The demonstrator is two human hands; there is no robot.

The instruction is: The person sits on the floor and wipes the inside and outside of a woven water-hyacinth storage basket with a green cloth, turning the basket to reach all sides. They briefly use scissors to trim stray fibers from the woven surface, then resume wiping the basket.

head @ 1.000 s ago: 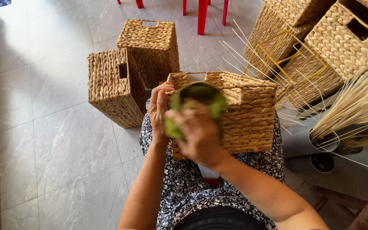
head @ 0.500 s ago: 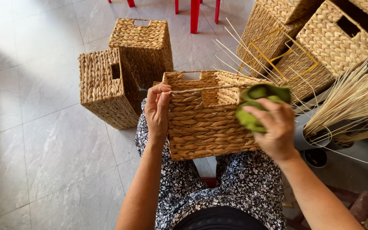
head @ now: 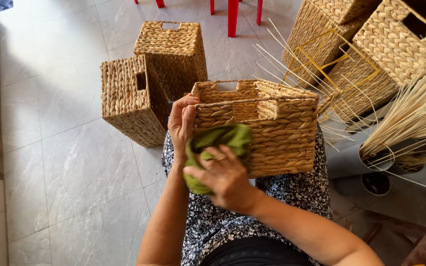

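Six woven baskets are counted in all: one basket (head: 272,133) on the lap, two finished baskets (head: 129,98) (head: 173,54) on the floor beside it, and three stacked baskets (head: 400,44) (head: 321,34) (head: 361,79) at the upper right, the pile being partly cut off. One green cloth (head: 218,143) is seen. Two hands are seen, the left hand (head: 182,123) and the right hand (head: 223,177). One yellow wire frame (head: 321,54) is counted. Two bundles of pale reed (head: 415,113) (head: 297,74) are seen, the stalks being too many to count. Three red legs (head: 232,15) are seen at the top edge.
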